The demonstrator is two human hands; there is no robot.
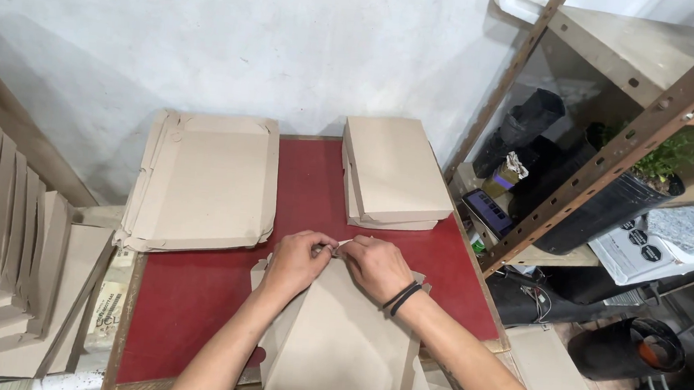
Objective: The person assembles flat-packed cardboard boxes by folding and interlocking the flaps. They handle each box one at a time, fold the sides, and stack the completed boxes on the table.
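A flat cardboard blank (343,343) is laid on the red table (199,291), its long axis running from the near edge, which it overhangs, away toward the wall. Its far end is pinched by both hands: the left hand (296,261) and the right hand (374,265) are closed on a small flap there, fingertips nearly touching (the flap itself is mostly hidden by the fingers). Both forearms are stretched forward and converge over the blank; a dark band is worn on the right wrist. A stack of flat blanks (204,180) and a pile of folded boxes (394,174) lie beyond, well apart from the hands.
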